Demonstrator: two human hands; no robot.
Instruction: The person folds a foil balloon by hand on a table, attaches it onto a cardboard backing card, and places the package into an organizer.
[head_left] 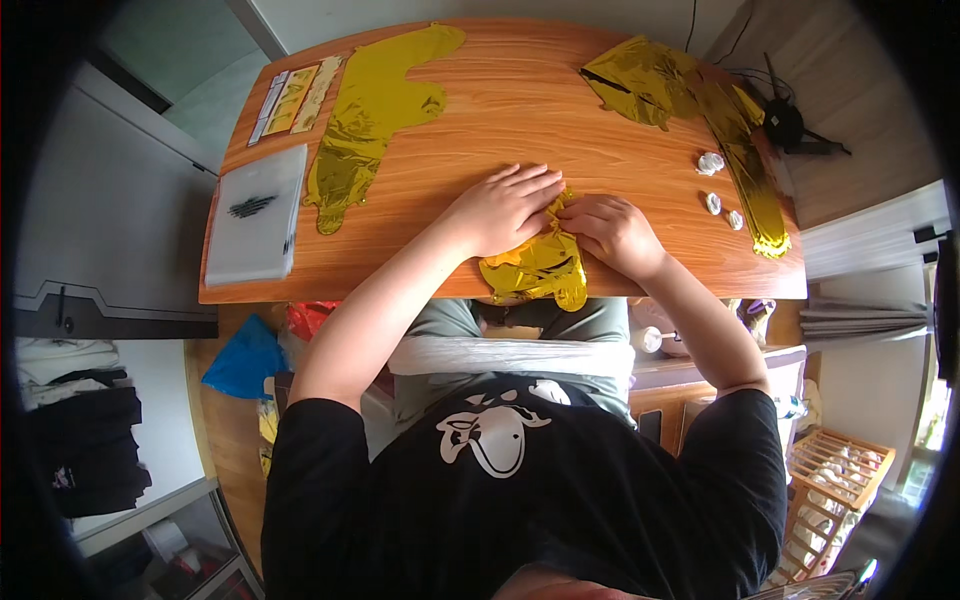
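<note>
A crumpled gold foil balloon (540, 268) lies at the table's near edge, part of it hanging over towards my lap. My left hand (503, 212) rests on its upper left part, fingers stretched out flat and pointing to the right. On the other side, my right hand (615, 232) has its fingers bent and pinched together on the foil's upper end, close to the left fingertips. The part of the balloon beneath both hands is hidden.
A flat gold foil balloon (365, 115) lies at the table's left, another (650, 80) at the far right. Clear plastic sleeves (258, 215) and printed cards (293, 98) are at the left edge. Crumpled white wads (711, 163) sit right; beyond stands a black antenna device (785, 123).
</note>
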